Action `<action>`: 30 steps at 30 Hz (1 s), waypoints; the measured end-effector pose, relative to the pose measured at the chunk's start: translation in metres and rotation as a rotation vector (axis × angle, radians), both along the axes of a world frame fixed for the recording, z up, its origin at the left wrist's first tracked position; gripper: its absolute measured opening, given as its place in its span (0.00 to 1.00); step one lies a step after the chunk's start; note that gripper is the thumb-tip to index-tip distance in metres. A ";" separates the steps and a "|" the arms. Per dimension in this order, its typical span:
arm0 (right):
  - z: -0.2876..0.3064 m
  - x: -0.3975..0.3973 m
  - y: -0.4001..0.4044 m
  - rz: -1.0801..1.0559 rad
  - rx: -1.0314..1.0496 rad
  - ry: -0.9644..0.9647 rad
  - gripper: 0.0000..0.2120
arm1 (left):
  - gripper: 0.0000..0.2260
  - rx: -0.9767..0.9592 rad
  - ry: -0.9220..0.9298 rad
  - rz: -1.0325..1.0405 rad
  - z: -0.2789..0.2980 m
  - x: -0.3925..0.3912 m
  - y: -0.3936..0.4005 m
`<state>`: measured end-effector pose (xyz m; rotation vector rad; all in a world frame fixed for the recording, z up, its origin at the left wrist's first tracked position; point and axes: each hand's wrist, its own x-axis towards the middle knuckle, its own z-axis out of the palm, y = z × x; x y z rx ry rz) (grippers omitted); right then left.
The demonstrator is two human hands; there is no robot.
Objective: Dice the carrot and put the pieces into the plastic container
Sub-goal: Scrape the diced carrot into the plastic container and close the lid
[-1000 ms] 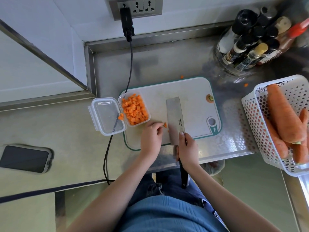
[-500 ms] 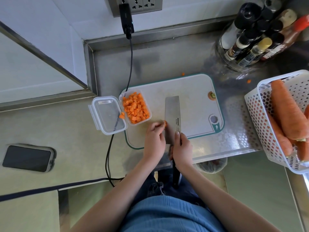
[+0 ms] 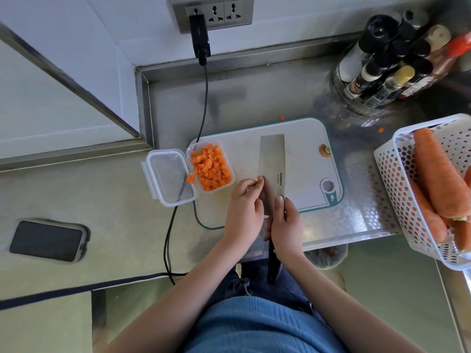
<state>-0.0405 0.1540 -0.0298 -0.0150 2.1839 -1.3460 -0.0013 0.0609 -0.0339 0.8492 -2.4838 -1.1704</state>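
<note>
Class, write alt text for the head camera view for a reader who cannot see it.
A person's right hand grips a cleaver flat on a white cutting board, while the left hand pinches a carrot piece at the blade. A plastic container of diced carrot sits on the board's left; a basket of whole carrots stands right.

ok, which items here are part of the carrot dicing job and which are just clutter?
In the job:
- cleaver, gripped by right hand
- carrot piece, pinched by left hand
- plastic container of dice
- cutting board
- basket of whole carrots

Lying about:
- phone
- charger cable
- condiment bottles
</note>
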 end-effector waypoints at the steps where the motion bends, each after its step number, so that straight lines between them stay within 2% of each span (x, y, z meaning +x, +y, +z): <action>1: 0.004 -0.001 -0.003 0.003 -0.022 0.011 0.19 | 0.20 -0.042 0.024 0.002 0.005 0.000 -0.003; 5: 0.017 -0.001 -0.030 0.046 -0.099 0.009 0.18 | 0.22 -0.214 0.073 0.033 0.016 0.005 -0.028; 10: 0.018 0.000 -0.066 0.141 -0.145 -0.009 0.17 | 0.21 -0.264 -0.029 0.131 0.015 0.015 -0.056; 15: 0.014 0.000 -0.071 0.174 -0.114 -0.002 0.16 | 0.17 -0.425 -0.125 0.192 0.013 0.026 -0.073; 17: 0.011 -0.003 -0.069 0.154 -0.098 -0.008 0.16 | 0.14 -0.414 -0.158 0.204 0.011 0.032 -0.078; 23: 0.008 -0.017 -0.052 0.069 -0.062 -0.019 0.17 | 0.23 -0.265 -0.279 0.296 0.009 0.036 -0.081; 27: 0.005 -0.029 -0.040 0.019 -0.040 0.000 0.18 | 0.23 -0.115 -0.150 0.421 0.008 0.031 -0.079; 30: 0.003 -0.037 -0.033 -0.027 -0.027 0.012 0.18 | 0.23 -0.044 -0.052 0.425 0.009 0.028 -0.074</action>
